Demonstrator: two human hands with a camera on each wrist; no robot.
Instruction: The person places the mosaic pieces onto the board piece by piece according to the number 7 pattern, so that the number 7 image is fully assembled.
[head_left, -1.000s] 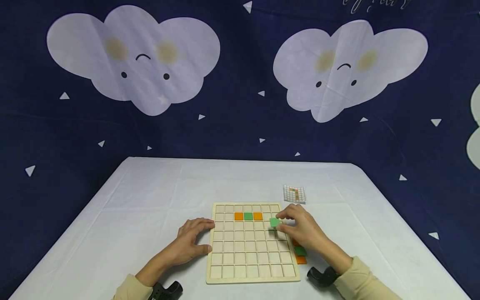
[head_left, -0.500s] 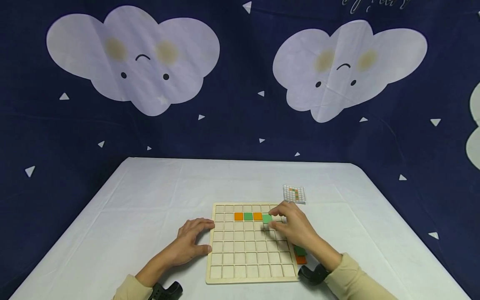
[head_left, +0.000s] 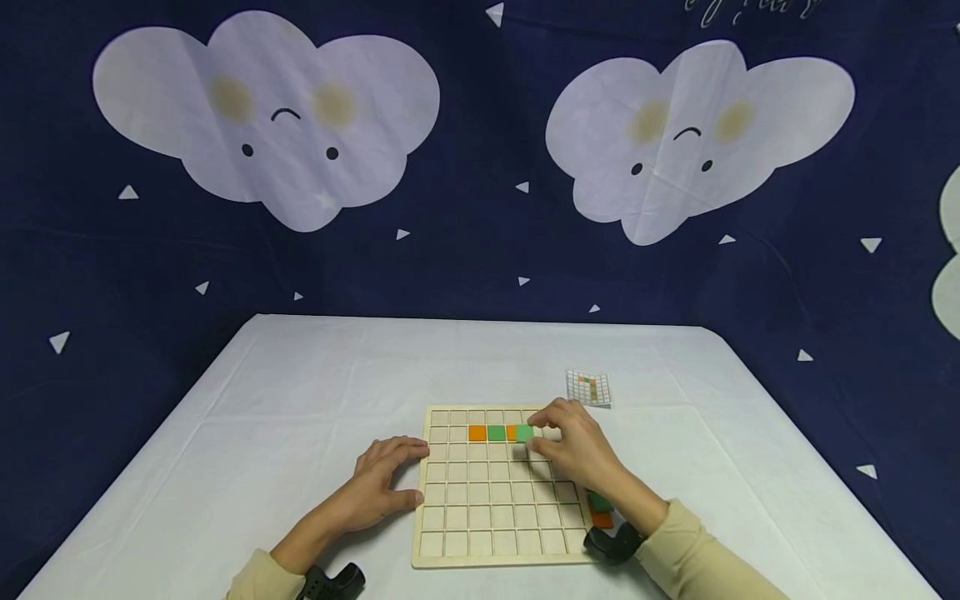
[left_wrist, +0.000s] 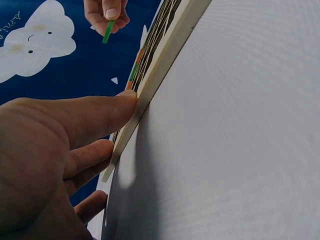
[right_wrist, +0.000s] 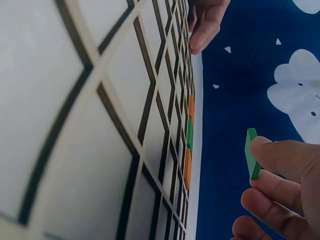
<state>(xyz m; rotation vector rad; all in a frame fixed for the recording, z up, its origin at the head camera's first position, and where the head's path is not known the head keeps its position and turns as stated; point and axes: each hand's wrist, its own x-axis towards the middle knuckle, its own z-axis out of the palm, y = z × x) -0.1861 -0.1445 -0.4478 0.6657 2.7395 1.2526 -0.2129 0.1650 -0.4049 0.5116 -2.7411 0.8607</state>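
A wooden grid board point(head_left: 501, 517) lies on the white table, with an orange tile point(head_left: 477, 432), a green tile point(head_left: 496, 432) and another orange tile point(head_left: 511, 433) side by side in its second row from the far edge. Between thumb and forefinger, my right hand point(head_left: 579, 447) pinches a loose green tile point(right_wrist: 251, 154). In the head view that tile overlaps the right orange one; the right wrist view shows it raised off the grid. My left hand point(head_left: 381, 483) rests at the board's left edge, thumb point(left_wrist: 117, 117) and fingers spread along the rim.
Past the board's far right corner lies a small printed card point(head_left: 588, 388) with a coloured grid pattern. Beside the right edge, partly under the right forearm, are a green tile point(head_left: 599, 502) and an orange tile point(head_left: 602, 519). A dark cloud-printed cloth point(head_left: 465, 267) hangs behind the table.
My right hand has carried the green tile leftward and slightly away from me, from the board's right side to over the tile row. The left hand stays put.
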